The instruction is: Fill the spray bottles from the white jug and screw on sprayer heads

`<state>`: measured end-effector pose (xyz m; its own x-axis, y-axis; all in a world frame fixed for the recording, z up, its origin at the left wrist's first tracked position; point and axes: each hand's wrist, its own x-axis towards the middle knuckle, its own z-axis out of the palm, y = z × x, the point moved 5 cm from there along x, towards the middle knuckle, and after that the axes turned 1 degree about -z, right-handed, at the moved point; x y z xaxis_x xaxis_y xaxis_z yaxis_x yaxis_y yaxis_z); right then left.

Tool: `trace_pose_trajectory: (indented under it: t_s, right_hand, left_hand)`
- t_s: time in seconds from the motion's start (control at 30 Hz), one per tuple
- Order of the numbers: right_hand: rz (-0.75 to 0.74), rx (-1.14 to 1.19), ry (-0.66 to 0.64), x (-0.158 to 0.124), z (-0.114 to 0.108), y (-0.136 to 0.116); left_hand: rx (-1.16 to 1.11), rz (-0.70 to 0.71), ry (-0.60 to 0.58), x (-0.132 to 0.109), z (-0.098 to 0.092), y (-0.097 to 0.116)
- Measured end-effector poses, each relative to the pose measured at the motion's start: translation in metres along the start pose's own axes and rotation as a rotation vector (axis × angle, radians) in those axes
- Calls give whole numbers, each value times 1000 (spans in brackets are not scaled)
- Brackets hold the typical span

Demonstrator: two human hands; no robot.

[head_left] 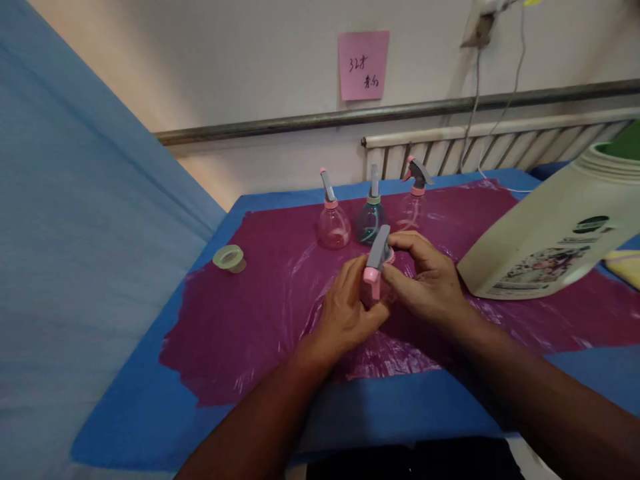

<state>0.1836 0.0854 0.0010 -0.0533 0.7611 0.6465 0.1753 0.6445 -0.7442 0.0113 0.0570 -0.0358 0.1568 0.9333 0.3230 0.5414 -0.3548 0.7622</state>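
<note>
A surface (pixel 150 400) covered with blue cloth stands against a light wall, and a purple plastic sheet (pixel 240 320) lies wrinkled over its middle. Near the front of this sheet both hands meet on a small spray bottle (pixel 379 253) with a grey trigger head and a pink collar. The left hand (pixel 345 313) is closed around the bottle's body, which is mostly hidden by the fingers. The right hand (pixel 430 280) is pinched on the head and collar from the other side.

Just behind the hands, three more bottles stand upright in a row: a pink bottle (pixel 333 230), a green bottle (pixel 371 220) and a clear bottle (pixel 414 207). They are near the hands but do not touch them. A pale green cap (pixel 229 258) lies alone to the left, at the edge of the sheet. To the right, a big white jug (pixel 545 247) leans tilted, close beside the right hand. On the wall there is a pink note (pixel 363 65) above a metal rail (pixel 300 123), and a radiator (pixel 500 143) is behind the surface.
</note>
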Motion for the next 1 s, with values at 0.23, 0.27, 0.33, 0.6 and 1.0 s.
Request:
trace_pose_trajectory:
  t_s: [0.23, 0.27, 0.33, 0.6, 1.0]
  right_hand:
    - [251, 388, 42, 0, -2, 6]
    - [256, 414, 45, 1, -2, 5]
    - [245, 431, 56, 5, -4, 2]
    - [7, 204, 100, 27, -35, -50]
    - [-285, -35, -208, 38, -46, -108]
  left_hand:
    - [65, 48, -12, -2, 0, -4]
    - [74, 55, -18, -2, 0, -4]
    - [86, 64, -29, -1, 0, -3]
    - [75, 14, -48, -2, 0, -7]
    - [68, 64, -63, -7, 5, -18]
